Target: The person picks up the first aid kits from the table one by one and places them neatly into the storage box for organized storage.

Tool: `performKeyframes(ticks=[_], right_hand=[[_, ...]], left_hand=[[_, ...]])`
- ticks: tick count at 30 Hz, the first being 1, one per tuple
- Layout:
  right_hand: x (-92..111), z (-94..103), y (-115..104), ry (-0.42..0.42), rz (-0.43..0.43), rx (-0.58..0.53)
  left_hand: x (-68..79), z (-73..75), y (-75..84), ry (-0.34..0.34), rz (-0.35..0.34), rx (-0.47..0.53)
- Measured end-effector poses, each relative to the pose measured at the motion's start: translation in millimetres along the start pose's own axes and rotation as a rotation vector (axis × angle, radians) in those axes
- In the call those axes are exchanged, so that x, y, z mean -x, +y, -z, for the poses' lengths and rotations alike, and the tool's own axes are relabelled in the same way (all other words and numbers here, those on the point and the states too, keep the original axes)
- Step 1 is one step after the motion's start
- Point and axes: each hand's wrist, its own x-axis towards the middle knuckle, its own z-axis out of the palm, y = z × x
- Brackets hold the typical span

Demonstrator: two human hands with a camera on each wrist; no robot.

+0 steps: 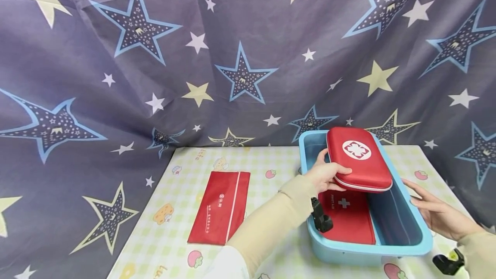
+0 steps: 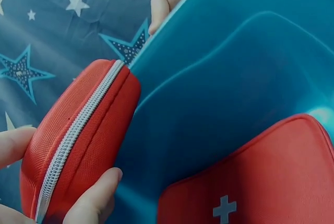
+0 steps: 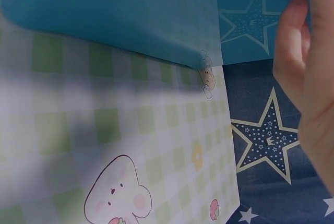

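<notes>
My left hand (image 1: 324,175) pinches a red zippered first-aid case (image 1: 360,158) at its near left edge, thumb on the top face. A white round emblem marks the case, tilted over the blue plastic bin (image 1: 345,251). Its white zipper shows between fingers and thumb in the left wrist view. Inside the bin lies a flat red first-aid pouch (image 1: 345,218) with a pale cross, partly covered by the case and my left hand. Beside the bin's right rim, my right hand (image 1: 441,212) rests its extended fingertips against the outside.
A flat red pouch (image 1: 221,208) with a pale stripe lies on the table left of the bin. Pale green checks and cartoon prints cover the tabletop (image 1: 174,214). Behind the table hangs a dark star-patterned curtain (image 1: 217,12).
</notes>
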Motion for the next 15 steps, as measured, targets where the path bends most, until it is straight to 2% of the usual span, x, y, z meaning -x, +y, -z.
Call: performKeyframes(ticks=[3, 8, 15], right_hand=[[-0.8, 0.9, 0.3, -0.001, 0.004, 0.016], [-2.5, -1.4, -4.5, -0.039, -0.01, -0.049], [-1.3, 1.3, 0.4, -0.04, 0.013, -0.037]], left_hand=[[-0.6, 2.9, -1.6, -0.004, 0.008, -0.018], [-6.9, 7.5, -4.0, 0.01, 0.052, -0.049], [-10.7, 1.8, -9.7, 0.016, 0.088, -0.04]])
